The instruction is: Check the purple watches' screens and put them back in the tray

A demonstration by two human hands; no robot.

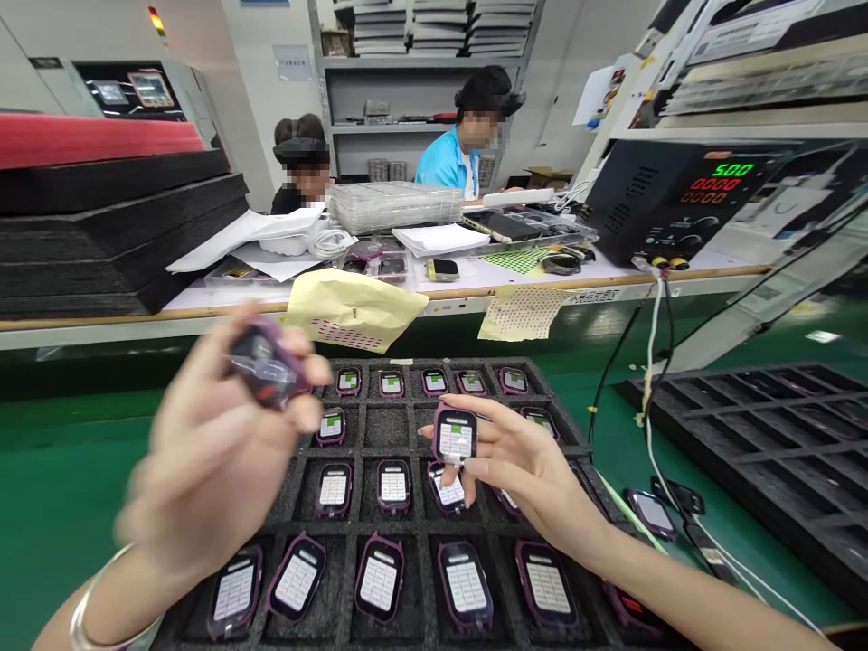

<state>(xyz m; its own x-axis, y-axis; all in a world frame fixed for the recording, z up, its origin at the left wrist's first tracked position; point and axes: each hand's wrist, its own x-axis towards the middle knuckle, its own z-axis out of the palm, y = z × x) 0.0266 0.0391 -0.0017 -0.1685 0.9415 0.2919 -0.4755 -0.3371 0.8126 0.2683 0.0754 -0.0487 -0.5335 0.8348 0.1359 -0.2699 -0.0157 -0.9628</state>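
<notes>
a: what are the hands doing?

b: both are closed on something. the left hand (203,452), with a metal bangle (95,610) at the wrist, curls round a dark watch body with a purple rim (261,363), held up near the far left corner of the tray. it's blurred, so i can't tell exactly where each finger sits. the right hand (529,461) pinches a second purple-rimmed watch body (454,438) at its fingertips, over the middle of a black foam tray (359,526).

a: is that a good way to hold them?

b: the right hand's grip looks sound to me. its fingers stay near the edges, leaving the white label face showing. i'd favour holding by the rim, because pressing on the face could mark it. a steady pinch also matters with so many other pieces just below.

a: and what's in the tray?

b: a grid of foam cells, most with one watch body lying face up, each showing a white printed label. those in the far row also show small green patches. the one right under the right hand sits askew in its cell.

a: anything else close by?

b: a loose watch body (651,514) lies on the green desk mat (68,470), just beside a second black grid tray (766,407).
</notes>
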